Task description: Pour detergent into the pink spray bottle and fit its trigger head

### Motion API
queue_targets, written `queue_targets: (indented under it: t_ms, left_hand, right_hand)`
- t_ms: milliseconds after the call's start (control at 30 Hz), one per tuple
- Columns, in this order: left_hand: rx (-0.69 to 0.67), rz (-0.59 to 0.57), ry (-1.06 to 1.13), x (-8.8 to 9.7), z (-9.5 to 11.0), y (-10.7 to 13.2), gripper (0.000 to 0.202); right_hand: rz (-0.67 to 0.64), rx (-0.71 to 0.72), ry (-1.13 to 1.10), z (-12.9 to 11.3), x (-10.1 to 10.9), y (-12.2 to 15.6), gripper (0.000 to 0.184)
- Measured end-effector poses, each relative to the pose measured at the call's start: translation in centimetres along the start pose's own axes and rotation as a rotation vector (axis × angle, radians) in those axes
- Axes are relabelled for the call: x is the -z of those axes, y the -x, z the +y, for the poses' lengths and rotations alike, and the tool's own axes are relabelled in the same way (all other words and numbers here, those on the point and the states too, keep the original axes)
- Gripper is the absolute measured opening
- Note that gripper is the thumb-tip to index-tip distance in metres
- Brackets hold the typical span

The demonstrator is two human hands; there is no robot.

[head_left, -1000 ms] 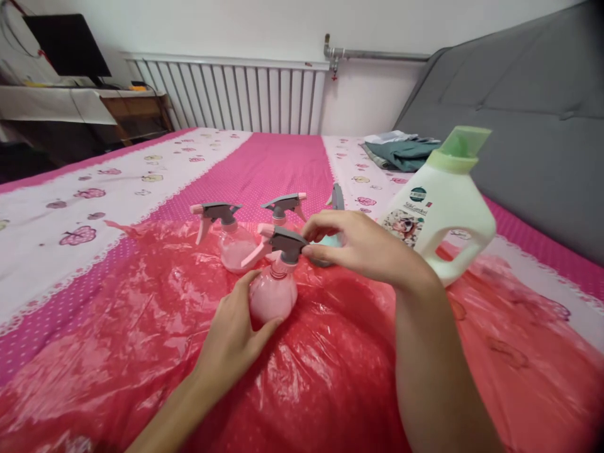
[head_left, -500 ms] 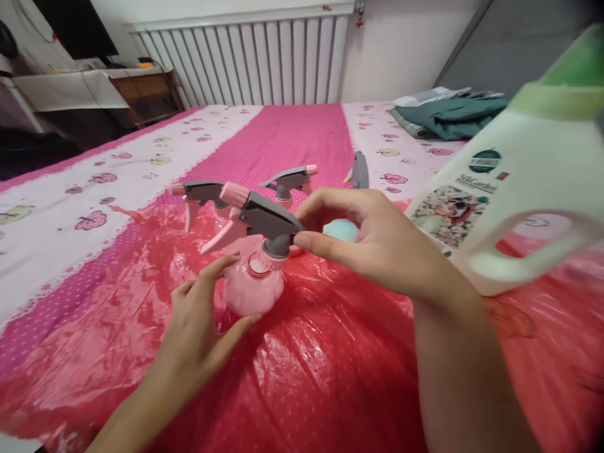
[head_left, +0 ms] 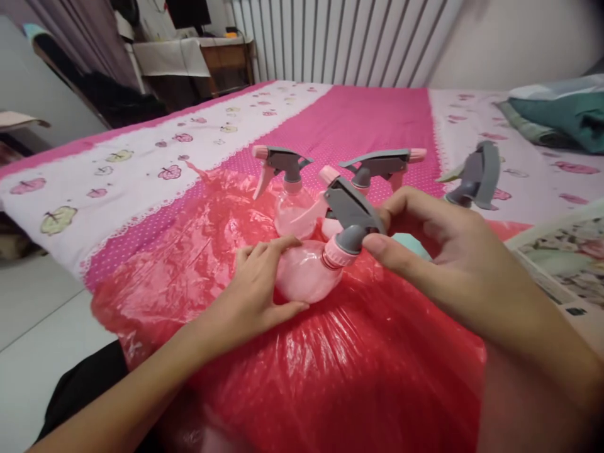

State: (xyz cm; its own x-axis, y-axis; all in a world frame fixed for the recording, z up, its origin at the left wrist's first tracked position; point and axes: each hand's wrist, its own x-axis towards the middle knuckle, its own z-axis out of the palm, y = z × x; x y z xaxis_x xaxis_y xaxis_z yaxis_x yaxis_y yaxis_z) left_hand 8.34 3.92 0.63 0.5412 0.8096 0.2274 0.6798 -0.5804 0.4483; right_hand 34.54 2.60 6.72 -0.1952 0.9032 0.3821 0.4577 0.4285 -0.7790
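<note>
1. The left hand [head_left: 257,283] cups the round body of the pink spray bottle [head_left: 302,272] from the near-left side. Its fingers lie over the top, its thumb runs along the near side, and the hold on the body is closed.
2. The right hand [head_left: 438,251] reaches in from the right and pinches the grey spray head [head_left: 352,212] just above the pink collar. The thumb is on the near side and the forefinger on the far side, making a narrow grip shut on the head.
3. The bottle lies between the two hands near the middle of the view, with its body toward the left hand and its head toward the right. Whether its base touches the sheet cannot be told.
4. The surface is a crinkled red plastic sheet [head_left: 330,371] spread over a bed cover [head_left: 368,113] with pink and white bands and a flower print.
5. Just behind the held bottle stands a rear spray bottle [head_left: 289,211]. Beside it is a third sprayer [head_left: 377,165], whose pink tip points right.
6. A teal bottle [head_left: 409,243] sits partly hidden behind the right hand. A white jug [head_left: 557,258] shows only its label at the right edge.
7. In the room, a white radiator [head_left: 340,38] runs along the far wall and a desk [head_left: 207,56] stands at far left. Folded clothes [head_left: 557,107] lie at far right, and pale floor [head_left: 38,314] shows at near left.
8. The long axis of the held bottle is tilted — it rises from the base at near left to the neck at right. The pink-tipped nozzle points far and left.
</note>
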Motion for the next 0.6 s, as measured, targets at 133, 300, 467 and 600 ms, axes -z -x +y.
queue_targets:
  t_ms: [133, 300, 467, 600]
  left_hand:
    - [0.008, -0.023, -0.023, -0.21, 0.29, -0.09, 0.077]
    - [0.003, -0.005, -0.031, -0.54, 0.72, -0.01, 0.079]
    - [0.037, 0.018, 0.025, -0.61, 0.97, 0.08, 0.071]
    - [0.011, 0.021, -0.021, -0.71, 0.83, -0.08, 0.079]
  right_hand:
    - [0.012, -0.013, -0.072, 0.50, -0.27, -0.01, 0.019]
    - [0.064, 0.046, -0.061, 0.81, -0.40, 0.07, 0.008]
    - [0.064, 0.071, -0.033, 0.63, -0.30, -0.07, 0.009]
    - [0.063, 0.058, -0.014, 0.56, 0.00, -0.16, 0.012]
